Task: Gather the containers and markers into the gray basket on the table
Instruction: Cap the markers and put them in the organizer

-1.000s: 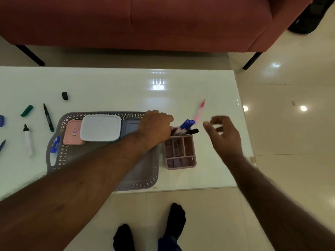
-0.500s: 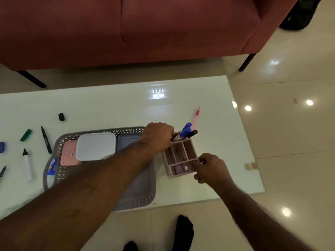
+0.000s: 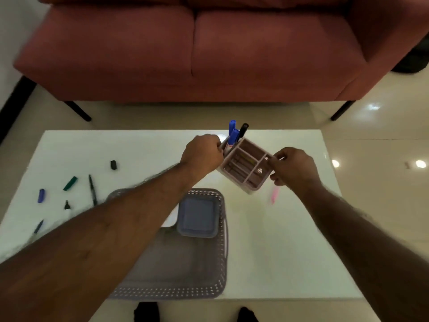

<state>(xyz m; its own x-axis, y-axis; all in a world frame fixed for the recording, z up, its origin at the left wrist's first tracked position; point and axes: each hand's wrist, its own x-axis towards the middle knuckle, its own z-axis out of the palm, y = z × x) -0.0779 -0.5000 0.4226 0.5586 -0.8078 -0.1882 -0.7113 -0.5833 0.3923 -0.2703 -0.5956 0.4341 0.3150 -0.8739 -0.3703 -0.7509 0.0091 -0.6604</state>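
Pink organizer (image 3: pixel 245 167), divided, with blue and black markers (image 3: pixel 232 135) upright, was above the table's (image 3: pixel 290 252) far half; your left hand (image 3: pixel 202 154) and right hand (image 3: pixel 293 167) grasped its sides, basket (image 3: pixel 218 270) at the near edge.

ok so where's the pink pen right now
In the head view the pink pen lies on the white table, right of the gray basket and just under the pink organizer and the right hand gripping it.

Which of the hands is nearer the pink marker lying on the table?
Right. The right hand is just above the pink marker; the left hand is across the organizer.
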